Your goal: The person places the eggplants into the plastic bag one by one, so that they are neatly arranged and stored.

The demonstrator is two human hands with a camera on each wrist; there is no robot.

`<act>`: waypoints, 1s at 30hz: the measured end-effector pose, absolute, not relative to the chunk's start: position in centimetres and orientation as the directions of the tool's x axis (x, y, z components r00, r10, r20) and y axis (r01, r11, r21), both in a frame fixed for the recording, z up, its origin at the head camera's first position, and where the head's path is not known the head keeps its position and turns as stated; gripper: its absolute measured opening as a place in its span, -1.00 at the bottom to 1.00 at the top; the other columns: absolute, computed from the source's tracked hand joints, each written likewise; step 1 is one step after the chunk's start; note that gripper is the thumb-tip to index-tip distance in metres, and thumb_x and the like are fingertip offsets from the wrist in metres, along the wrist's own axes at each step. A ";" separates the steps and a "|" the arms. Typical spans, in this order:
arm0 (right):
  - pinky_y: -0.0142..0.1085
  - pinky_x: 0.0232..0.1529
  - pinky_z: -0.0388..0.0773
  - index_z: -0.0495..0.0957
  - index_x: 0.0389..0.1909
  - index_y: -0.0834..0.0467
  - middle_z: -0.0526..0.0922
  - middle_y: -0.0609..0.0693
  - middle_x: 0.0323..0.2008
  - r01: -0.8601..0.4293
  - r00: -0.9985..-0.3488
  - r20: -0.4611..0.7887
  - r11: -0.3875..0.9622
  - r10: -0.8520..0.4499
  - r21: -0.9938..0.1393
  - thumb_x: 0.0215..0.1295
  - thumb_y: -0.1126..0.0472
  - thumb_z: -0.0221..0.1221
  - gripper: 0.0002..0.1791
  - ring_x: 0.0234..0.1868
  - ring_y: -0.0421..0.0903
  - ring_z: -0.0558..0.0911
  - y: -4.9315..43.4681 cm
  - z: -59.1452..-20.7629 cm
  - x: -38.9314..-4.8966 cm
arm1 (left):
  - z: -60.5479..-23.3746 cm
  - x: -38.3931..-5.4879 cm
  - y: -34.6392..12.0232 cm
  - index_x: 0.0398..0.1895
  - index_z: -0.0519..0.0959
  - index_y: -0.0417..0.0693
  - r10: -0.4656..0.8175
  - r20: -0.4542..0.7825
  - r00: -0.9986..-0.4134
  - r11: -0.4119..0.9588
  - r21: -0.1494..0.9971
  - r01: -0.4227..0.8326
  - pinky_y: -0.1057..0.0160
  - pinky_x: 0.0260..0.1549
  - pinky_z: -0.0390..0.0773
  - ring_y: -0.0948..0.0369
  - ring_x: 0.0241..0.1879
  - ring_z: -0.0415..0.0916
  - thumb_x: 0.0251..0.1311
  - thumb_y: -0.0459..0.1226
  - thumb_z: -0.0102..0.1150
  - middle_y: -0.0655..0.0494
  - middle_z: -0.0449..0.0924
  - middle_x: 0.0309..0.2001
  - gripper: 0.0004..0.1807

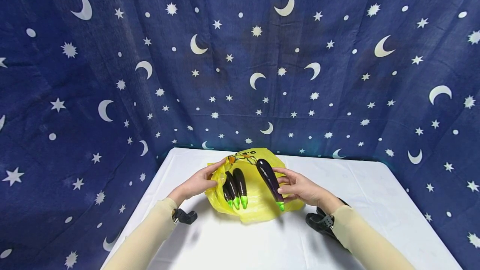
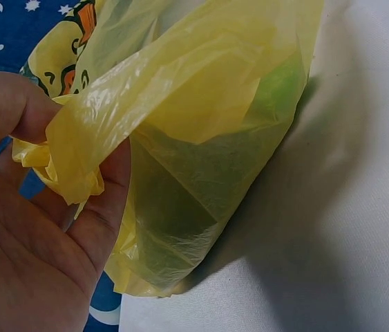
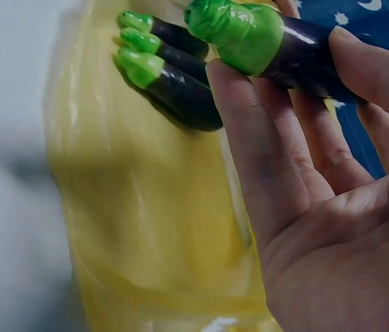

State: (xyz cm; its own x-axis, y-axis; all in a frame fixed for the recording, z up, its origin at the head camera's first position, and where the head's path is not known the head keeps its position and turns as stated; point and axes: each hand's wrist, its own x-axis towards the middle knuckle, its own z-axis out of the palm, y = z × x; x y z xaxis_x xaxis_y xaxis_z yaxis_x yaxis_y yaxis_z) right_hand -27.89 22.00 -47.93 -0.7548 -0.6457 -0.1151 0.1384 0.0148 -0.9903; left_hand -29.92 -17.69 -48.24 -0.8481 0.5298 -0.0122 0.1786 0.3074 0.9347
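A yellow plastic bag (image 1: 258, 213) lies on the table, its mouth spread toward me. Three dark purple eggplants with bright green stem ends rest side by side on its left part, the rightmost eggplant (image 1: 240, 182) slightly apart at the top. My left hand (image 1: 196, 184) pinches the bag's left edge between thumb and fingers; bunched yellow plastic (image 2: 70, 166) shows in its grip. Over the bag's right part, my right hand (image 1: 300, 186) holds another eggplant (image 1: 270, 180), tilted with its green end toward me. In the right wrist view, thumb and fingers grip this eggplant (image 3: 305, 55) near its green cap.
A white cloth covers the table (image 1: 240, 249). Behind and beside it hangs a dark blue curtain (image 1: 232, 111) with moons and stars. Black straps with devices sit on both wrists, the left device (image 1: 185, 216) and the right device (image 1: 320, 221) close above the tabletop.
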 end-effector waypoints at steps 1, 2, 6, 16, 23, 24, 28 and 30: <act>0.04 -0.07 0.67 -0.07 0.64 0.15 0.54 0.21 0.18 0.143 -0.751 -0.121 0.020 -0.649 -0.990 0.39 0.38 0.21 -0.08 -0.04 0.12 0.71 21.8 -48.1 -27.9 | -48.2 -29.9 -17.7 0.63 0.13 0.27 0.529 -0.012 -0.848 0.307 0.935 0.179 0.29 0.12 0.46 0.11 0.46 0.18 0.22 -0.48 0.12 0.13 0.02 0.62 -0.08; 0.05 -0.07 0.66 -0.06 0.64 0.14 0.54 0.21 0.18 0.148 -0.748 -0.129 0.026 -0.651 -0.989 0.38 0.37 0.22 -0.08 -0.04 0.12 0.71 21.6 -48.2 -27.8 | -48.2 -29.9 -17.7 0.63 0.14 0.27 0.529 -0.012 -0.849 0.308 0.935 0.178 0.29 0.13 0.46 0.11 0.46 0.17 0.22 -0.48 0.12 0.14 0.02 0.62 -0.08; 0.07 -0.08 0.66 -0.02 0.64 0.12 0.54 0.22 0.17 0.158 -0.739 -0.146 0.041 -0.658 -0.987 0.36 0.38 0.23 -0.09 -0.08 0.12 0.72 20.8 -48.8 -27.8 | -48.1 -29.8 -17.7 0.63 0.14 0.26 0.529 -0.011 -0.849 0.307 0.934 0.180 0.29 0.14 0.45 0.11 0.46 0.17 0.22 -0.48 0.12 0.13 0.02 0.62 -0.08; 0.05 -0.11 0.68 0.06 0.62 0.11 0.58 0.20 0.12 0.181 -0.735 -0.157 0.031 -0.660 -0.983 0.32 0.37 0.26 -0.09 -0.14 0.09 0.73 19.1 -50.3 -27.6 | -48.3 -29.9 -17.9 0.63 0.14 0.28 0.530 -0.007 -0.848 0.307 0.934 0.183 0.31 0.11 0.47 0.12 0.42 0.22 0.22 -0.50 0.11 0.13 0.02 0.61 -0.07; 0.07 -0.12 0.68 0.13 0.60 0.08 0.58 0.21 0.12 0.156 -0.753 -0.179 0.092 -0.633 -0.983 0.31 0.33 0.29 -0.12 -0.13 0.12 0.73 17.9 -51.5 -27.7 | -48.1 -29.9 -17.9 0.64 0.13 0.25 0.535 -0.014 -0.845 0.304 0.936 0.177 0.30 0.12 0.47 0.11 0.43 0.21 0.22 -0.50 0.10 0.12 0.01 0.62 -0.07; 0.06 -0.12 0.68 0.14 0.60 0.07 0.58 0.22 0.12 0.153 -0.757 -0.181 0.099 -0.627 -0.983 0.31 0.33 0.30 -0.13 -0.12 0.12 0.73 17.7 -51.6 -27.7 | -48.1 -29.9 -17.9 0.64 0.13 0.25 0.535 -0.016 -0.845 0.304 0.937 0.175 0.29 0.12 0.46 0.11 0.44 0.21 0.22 -0.50 0.10 0.12 0.01 0.62 -0.07; 0.06 -0.13 0.68 0.15 0.60 0.05 0.58 0.24 0.14 0.148 -0.773 -0.185 0.110 -0.606 -0.983 0.33 0.32 0.30 -0.14 -0.09 0.14 0.72 17.1 -52.1 -28.0 | -48.0 -29.9 -17.9 0.64 0.13 0.27 0.532 -0.023 -0.847 0.312 0.935 0.171 0.28 0.15 0.43 0.12 0.46 0.18 0.22 -0.49 0.10 0.15 0.01 0.62 -0.08; 0.05 -0.13 0.68 0.15 0.60 0.04 0.58 0.25 0.14 0.150 -0.783 -0.191 0.118 -0.592 -0.982 0.33 0.31 0.30 -0.13 -0.07 0.14 0.72 16.8 -52.4 -28.2 | -48.0 -29.9 -17.9 0.64 0.13 0.28 0.531 -0.026 -0.847 0.314 0.935 0.168 0.27 0.17 0.42 0.14 0.47 0.16 0.23 -0.48 0.10 0.17 0.01 0.62 -0.08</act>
